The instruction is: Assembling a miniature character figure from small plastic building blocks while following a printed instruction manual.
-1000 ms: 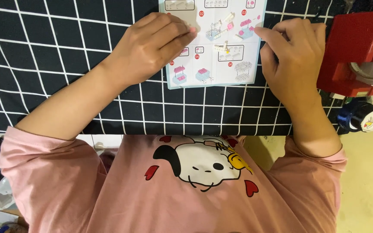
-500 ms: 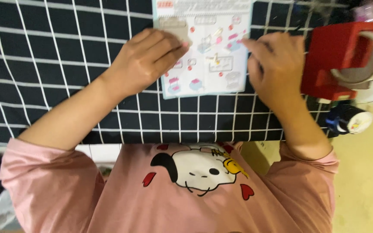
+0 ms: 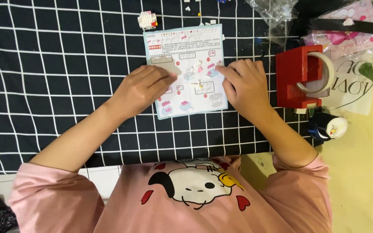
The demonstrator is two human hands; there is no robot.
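A pale blue instruction sheet (image 3: 188, 51) with small building-brick pictures lies on a black cloth with a white grid (image 3: 44, 86). My left hand (image 3: 141, 89) rests on the sheet's left edge, fingers stretched out together and pressing the paper. My right hand (image 3: 244, 86) sits at the sheet's right edge with curled fingers, its fingertips touching the paper; whether it pinches a small piece is hidden. A small white, pink and red brick model (image 3: 147, 20) stands just beyond the sheet's top left corner.
A red tape dispenser (image 3: 301, 77) with a tape roll stands right of my right hand. Clear plastic bags (image 3: 277, 13) and a pink packet (image 3: 346, 39) lie at the back right. A small dark blue and white figure (image 3: 328, 127) sits at the cloth's right edge. Loose tiny bricks (image 3: 199, 15) dot the far side.
The view has tilted toward the far side of the table, bringing the brick model and bags into sight. Both hands stay on the sheet, my left fingers slightly farther onto it.
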